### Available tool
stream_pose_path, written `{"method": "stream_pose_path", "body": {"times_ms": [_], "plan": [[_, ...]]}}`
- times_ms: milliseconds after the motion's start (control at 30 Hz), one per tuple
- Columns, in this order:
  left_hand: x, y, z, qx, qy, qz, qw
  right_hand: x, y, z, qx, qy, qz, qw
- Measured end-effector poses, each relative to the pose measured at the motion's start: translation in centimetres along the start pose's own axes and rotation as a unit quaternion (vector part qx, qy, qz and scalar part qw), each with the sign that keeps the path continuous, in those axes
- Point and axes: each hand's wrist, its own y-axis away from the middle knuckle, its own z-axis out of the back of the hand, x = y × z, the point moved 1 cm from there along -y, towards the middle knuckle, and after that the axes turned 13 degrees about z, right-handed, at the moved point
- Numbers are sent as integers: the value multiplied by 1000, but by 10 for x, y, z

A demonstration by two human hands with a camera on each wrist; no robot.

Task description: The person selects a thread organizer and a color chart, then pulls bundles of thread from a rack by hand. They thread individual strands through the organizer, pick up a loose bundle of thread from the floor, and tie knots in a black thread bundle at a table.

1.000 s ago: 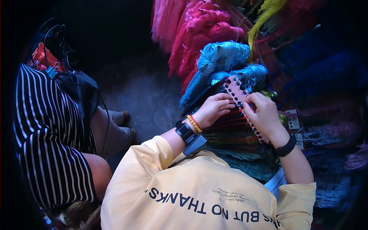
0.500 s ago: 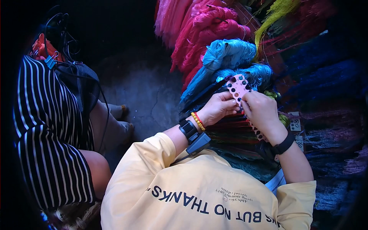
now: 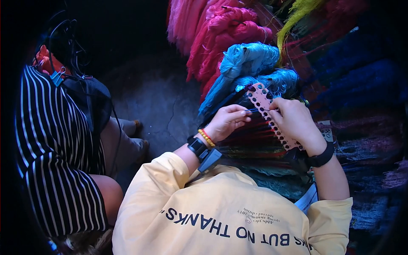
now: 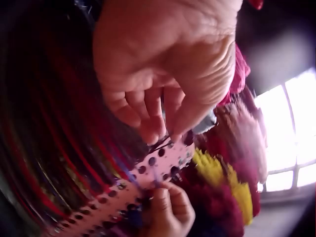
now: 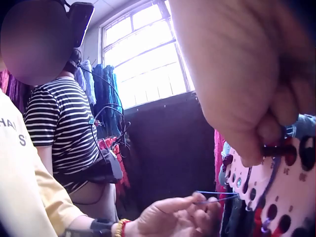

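Observation:
A long pink card with rows of round holes (image 3: 260, 97) carries strands of thread looped through several of them. My left hand (image 3: 227, 121), left of the card, pinches a blue thread (image 3: 252, 110) between thumb and fingertips. In the right wrist view this thread (image 5: 215, 193) runs as a thin loop from the fingertips to the card's edge. My right hand (image 3: 295, 121) lies over the card's right edge. In the left wrist view, the thumb and forefinger of the right hand (image 4: 170, 212) pinch a bluish thread (image 4: 155, 174) at the holes.
Bright blue skeins (image 3: 250, 59) and pink skeins (image 3: 229, 32) hang beyond the card. Dark red and green threads (image 3: 250, 140) spread beneath it. A person in striped clothing (image 3: 55, 148) stands at the left, with cables and a black bag (image 3: 91, 102).
My left hand was close against the card; now it has drawn back to the left, with the blue thread stretched between. The right hand stays at the card's edge, and the card has shifted slightly.

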Motion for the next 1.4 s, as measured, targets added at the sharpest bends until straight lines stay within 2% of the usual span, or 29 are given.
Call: {"method": "stream_pose_path", "body": {"times_ms": [33,100,133,233,300,367,433,467,567,600,700,733,833,900,1067,1133,1233,1267,1367,1400], "plan": [[-1,4,4,30,54,-4,998,-2,0,0,7,0,-4,1000],[-8,14,2,165,149,-14,975,-6,0,-3,8,-9,-8,1000],[-10,18,-2,190,171,-15,967,-7,-1,-4,8,-13,-9,1000],[-15,25,-10,350,125,-1,928,-7,-1,-3,5,-2,-8,1000],[-14,28,-18,265,11,29,964,1,4,-2,-31,-12,19,999],[-13,31,-42,196,46,41,979,14,10,-1,-50,-12,62,997],[-5,21,-38,242,101,36,964,25,16,-2,-2,-19,124,992],[-3,17,-37,264,128,36,955,28,17,2,36,-28,126,991],[-8,20,-28,232,59,17,971,8,12,14,-129,-7,38,991],[-5,18,-18,199,53,11,978,-1,7,14,-144,24,3,989],[3,19,-2,149,105,20,983,-22,-2,4,3,1,-72,997],[4,23,2,83,132,53,986,-25,-5,0,33,-18,-89,995],[14,19,48,162,170,63,970,-33,-5,-4,39,-82,-74,993],[22,24,85,38,156,80,984,-34,-5,-6,45,-101,-78,991],[38,53,160,-7,169,116,979,-41,-8,-6,55,-138,-70,987],[39,63,171,-11,173,116,978,-45,-7,-9,43,-154,-65,985],[31,75,170,-67,152,90,982,-45,-8,-7,52,-163,-74,982],[27,79,165,-115,137,83,980,-47,-8,-8,48,-166,-73,982],[18,92,165,-128,130,46,982,-54,-6,-12,43,-173,-78,981],[17,98,176,-163,162,49,972,-55,-7,-13,45,-175,-80,980]]}}
